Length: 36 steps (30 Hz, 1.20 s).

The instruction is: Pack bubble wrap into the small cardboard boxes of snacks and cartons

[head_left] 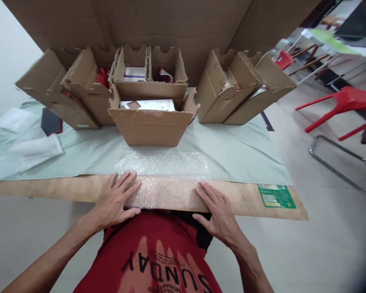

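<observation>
A sheet of clear bubble wrap (167,185) lies flat across the front edge of the table, partly on the pale green cloth and partly on bare wood. My left hand (117,199) rests on its left side, fingers spread and thumb pointing inward. On the opposite side my right hand (216,207) touches the wrap's right edge with its fingertips, fingers stretched out. Neither hand grips anything. Just beyond the wrap stands a cardboard box (152,128) with a white printed box (148,105) inside it.
More open cardboard boxes (228,97) stand along the back, holding red and white packages. Folded clear plastic wrap (38,150) and a dark flat object (51,121) lie at left. A green label (277,196) is on the table's right end. A red chair (347,103) stands beyond.
</observation>
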Motion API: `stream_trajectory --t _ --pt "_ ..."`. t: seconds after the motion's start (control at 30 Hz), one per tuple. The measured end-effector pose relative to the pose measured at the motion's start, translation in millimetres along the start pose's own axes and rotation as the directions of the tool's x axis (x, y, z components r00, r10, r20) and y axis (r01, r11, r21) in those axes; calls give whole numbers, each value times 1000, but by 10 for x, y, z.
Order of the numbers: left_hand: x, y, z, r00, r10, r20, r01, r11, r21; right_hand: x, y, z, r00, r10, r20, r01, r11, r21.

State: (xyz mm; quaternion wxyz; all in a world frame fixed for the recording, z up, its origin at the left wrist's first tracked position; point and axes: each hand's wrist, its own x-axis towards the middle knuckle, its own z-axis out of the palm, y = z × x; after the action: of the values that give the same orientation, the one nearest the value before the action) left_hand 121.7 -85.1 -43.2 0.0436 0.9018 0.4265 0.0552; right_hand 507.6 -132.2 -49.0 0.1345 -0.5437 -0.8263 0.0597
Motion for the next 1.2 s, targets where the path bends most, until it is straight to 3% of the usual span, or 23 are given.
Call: stream_trajectory --t 0.2,0.33,0.43,0.5,0.63,0.73,0.87,0.97,1.07,1.2 --pt "-161 -63 54 994 -19 104 18 1000 10 -99 39 81 999 -27 19 28 997 -66" --pt "-331 -141 29 1000 27 -6 -27 998 -48 -174 1 -16 994 -90 -68 93 995 46" --pt "-456 -185 -75 989 42 -143 -75 969 -235 -239 -86 -182 996 -34 -88 54 970 239" --pt "-484 -189 -204 984 -31 -176 -38 925 -377 -235 -141 -298 996 70 -61 -45 938 345" --pt "-349 -211 -415 937 -324 -130 218 834 -507 -16 -136 -369 964 252 -87 -206 911 358" --pt "-146 -311 -386 888 -415 -198 303 853 -425 271 -40 -222 941 302 -153 -258 932 256" --pt "44 -496 -200 890 -376 -257 340 924 -173 537 79 75 931 308 -195 -283 948 145" --pt "40 -584 -87 885 -389 -255 399 917 -12 576 129 209 944 269 -188 -260 963 74" --pt "-9 -617 -25 889 -388 -241 416 906 76 584 144 219 969 207 -137 -204 978 37" --pt "-45 -589 9 904 -370 -216 393 916 77 602 66 99 989 127 -76 -115 983 143"
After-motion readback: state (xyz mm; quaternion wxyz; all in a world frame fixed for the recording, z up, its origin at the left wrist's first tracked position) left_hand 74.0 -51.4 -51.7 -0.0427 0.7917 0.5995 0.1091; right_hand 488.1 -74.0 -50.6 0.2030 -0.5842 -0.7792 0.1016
